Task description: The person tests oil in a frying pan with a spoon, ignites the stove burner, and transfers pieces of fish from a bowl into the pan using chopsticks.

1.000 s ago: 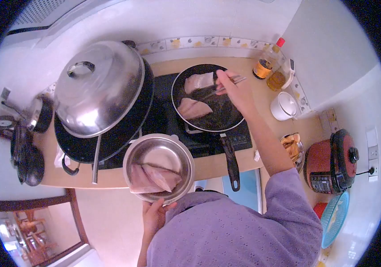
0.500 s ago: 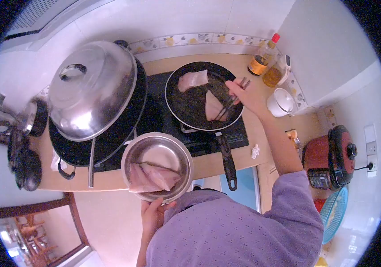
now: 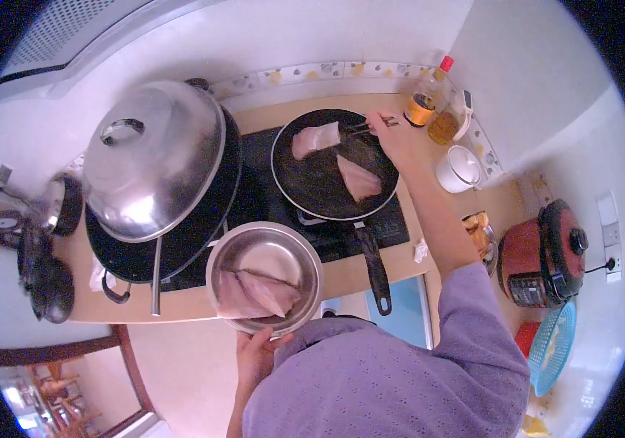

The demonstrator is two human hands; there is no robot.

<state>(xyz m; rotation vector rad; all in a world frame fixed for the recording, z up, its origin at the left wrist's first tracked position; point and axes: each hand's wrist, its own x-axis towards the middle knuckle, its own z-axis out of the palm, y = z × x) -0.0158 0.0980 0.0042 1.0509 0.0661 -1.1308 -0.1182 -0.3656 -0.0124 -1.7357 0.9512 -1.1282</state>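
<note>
My left hand (image 3: pixel 257 353) grips the near rim of a steel bowl (image 3: pixel 308 252), in which pale raw fish fillets (image 3: pixel 257 293) lie. With my right hand (image 3: pixel 393 137) closed round a pair of chopsticks (image 3: pixel 359 130), I reach over the right side of a black frying pan (image 3: pixel 305 182). The chopstick tips are at the right end of the upper fish piece (image 3: pixel 317 140); whether they pinch it I cannot tell. A second fish piece (image 3: pixel 360 179) lies flat in the pan, lower right of the first.
Left of the pan stands a wok (image 3: pixel 126 264) under a domed steel lid (image 3: pixel 153 164). The pan handle (image 3: pixel 375 274) sticks out over the counter edge. Bottles (image 3: pixel 420 102), a white lidded cup (image 3: pixel 459 168), a bowl of food (image 3: pixel 482 237) and a red cooker (image 3: pixel 533 252) stand right.
My right hand has moved up with the chopsticks, from the lower fish piece to the upper one. The bowl in my left hand sits slightly lower and further right in view.
</note>
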